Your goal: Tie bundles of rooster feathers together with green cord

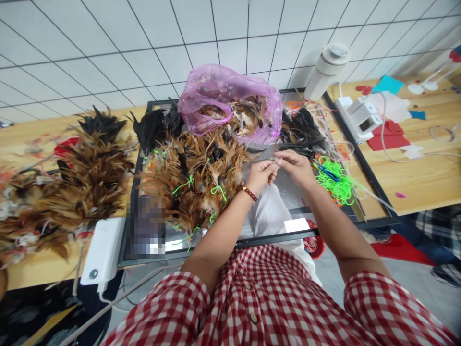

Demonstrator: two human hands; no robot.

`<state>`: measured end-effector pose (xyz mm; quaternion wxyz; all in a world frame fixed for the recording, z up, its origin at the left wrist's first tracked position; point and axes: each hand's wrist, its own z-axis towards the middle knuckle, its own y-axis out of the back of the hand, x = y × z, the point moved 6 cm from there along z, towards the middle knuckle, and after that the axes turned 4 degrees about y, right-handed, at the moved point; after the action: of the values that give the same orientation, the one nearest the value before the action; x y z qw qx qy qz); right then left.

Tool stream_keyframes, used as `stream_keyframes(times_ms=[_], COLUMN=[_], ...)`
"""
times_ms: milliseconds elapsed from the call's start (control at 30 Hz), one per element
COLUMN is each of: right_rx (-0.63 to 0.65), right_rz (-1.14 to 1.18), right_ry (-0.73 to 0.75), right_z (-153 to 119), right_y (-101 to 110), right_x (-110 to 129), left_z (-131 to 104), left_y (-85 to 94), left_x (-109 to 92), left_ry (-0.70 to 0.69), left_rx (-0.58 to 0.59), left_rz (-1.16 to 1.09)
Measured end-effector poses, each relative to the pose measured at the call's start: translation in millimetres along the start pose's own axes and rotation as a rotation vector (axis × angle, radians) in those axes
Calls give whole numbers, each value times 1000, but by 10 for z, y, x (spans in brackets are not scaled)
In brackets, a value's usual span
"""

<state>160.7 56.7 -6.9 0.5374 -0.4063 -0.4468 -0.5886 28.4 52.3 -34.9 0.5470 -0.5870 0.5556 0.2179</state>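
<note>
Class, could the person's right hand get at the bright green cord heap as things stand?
Probably yes: the right hand is close beside the bright green cord heap, with nothing visible between them. A slim blue tool lies on top but covers only part. Its fingers look busy, though.

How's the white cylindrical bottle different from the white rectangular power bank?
The white cylindrical bottle stands by the white tiled wall; the white rectangular power bank lies flat at the wooden table's front edge. The bottle is round, the power bank boxy with a white cable plugged in. Both are white.
</note>
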Motion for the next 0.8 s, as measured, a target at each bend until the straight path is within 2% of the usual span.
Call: stream_keyframes(times_ms=[100,233,300,367,433,500,600,700,800], right_rx=[87,74,38,-33,-85,-43,94,131,152], right_rz=[49,-11,-51,-122,-286,-518,-786,-898,-1015], right_ry=[-19,-4,-4,12,53,113,172,204,193], right_z=[7,11,20,35,48,55,45,37,38], right_y=[-32,-37,-5,89,206,266,231,125,-6], right_x=[-5,7,-15,-47,-72,-94,-152,-176,-175], left_z=[1,-34,-39,-31,-21,-12,0,18,45], left_y=[-20,-64,-55,-6,58,110,158,175,163], left_x=[13,13,-4,-28,-48,-62,-74,-64,-31], left_ry=[15,17,-11,-48,-77,-93,-101,-117,-139], left_rx=[87,144,95,-11,-122,-199,-258,-281,-299], left_rz=[20,43,51,6,-98,-209,-342,-417,-380])
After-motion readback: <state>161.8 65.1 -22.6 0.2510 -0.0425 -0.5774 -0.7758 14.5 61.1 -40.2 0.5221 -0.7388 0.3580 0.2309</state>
